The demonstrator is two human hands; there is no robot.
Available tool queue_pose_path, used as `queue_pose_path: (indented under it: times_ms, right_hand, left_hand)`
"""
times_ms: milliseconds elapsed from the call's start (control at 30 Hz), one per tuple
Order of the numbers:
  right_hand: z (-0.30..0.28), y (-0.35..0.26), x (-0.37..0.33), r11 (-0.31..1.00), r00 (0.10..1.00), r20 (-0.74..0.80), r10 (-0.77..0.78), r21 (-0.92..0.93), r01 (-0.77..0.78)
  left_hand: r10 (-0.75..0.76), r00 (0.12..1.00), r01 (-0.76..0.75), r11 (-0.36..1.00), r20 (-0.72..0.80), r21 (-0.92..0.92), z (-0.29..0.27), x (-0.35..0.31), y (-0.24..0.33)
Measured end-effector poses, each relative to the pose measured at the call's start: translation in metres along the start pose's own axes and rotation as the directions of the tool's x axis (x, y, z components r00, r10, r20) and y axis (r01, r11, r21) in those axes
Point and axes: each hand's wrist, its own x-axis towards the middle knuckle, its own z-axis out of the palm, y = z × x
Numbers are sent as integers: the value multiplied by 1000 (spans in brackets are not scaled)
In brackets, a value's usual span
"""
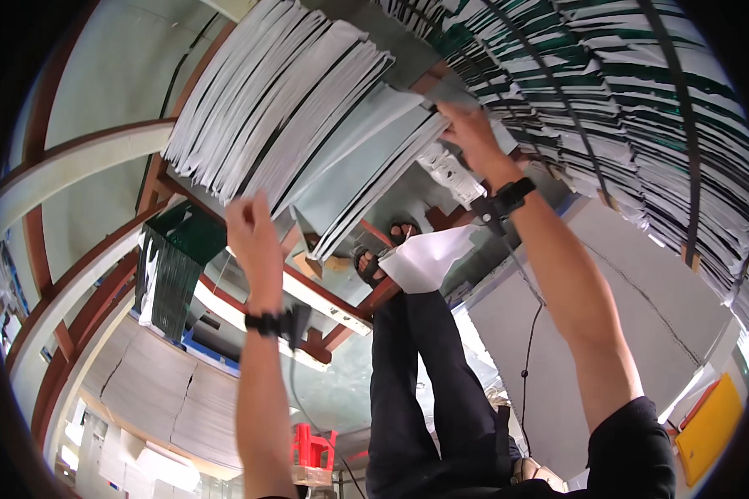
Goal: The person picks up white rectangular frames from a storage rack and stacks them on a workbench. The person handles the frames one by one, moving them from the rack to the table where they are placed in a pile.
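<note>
A row of upright panes (341, 183), pale green and glass-like, leans on a rack with white paper sheets (275, 91) between them. My right hand (474, 141) is at the upper corner of the nearest panes, its fingers bent round their edge. Beside the lower edge of the row is my left hand (254, 241), fingers curled together and slightly blurred; what they hold, if anything, does not show. A loose white sheet (429, 258) lies low by my feet. Each wrist carries a black band with a small device and a cable.
Red-brown and white rack beams (83, 158) curve along the left. A strapped stack of dark green panes with paper (624, 100) fills the upper right. Another dark green stack (171, 266) stands lower left. A red stool (312, 449) and a yellow board (709, 428) are behind me.
</note>
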Motion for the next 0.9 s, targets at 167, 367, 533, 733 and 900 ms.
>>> queue_pose_path:
  times_ms: [167,367,533,733,900]
  right_hand:
    - [-11,-1,5,989,994,26,104,-106,-101]
    - [-15,3,5,974,994,19,112,-198,-106]
    - [-13,-13,9,905,969,138,204,-405,-133]
    - [25,-31,79,371,900,168,402,-928,8]
    - [38,19,89,785,887,448,114,-587,196]
  left_hand:
    - [-724,634,771,560,274,-304,-19,-67,-102]
    - [-561,453,882,169,693,-439,60,-41,-125]
    - [-631,599,792,375,493,-482,107,-50,-168]
    - [-617,676,723,447,403,-528,115,-55,-157]
    - [-570,719,686,491,398,-537,120,-60,-156]
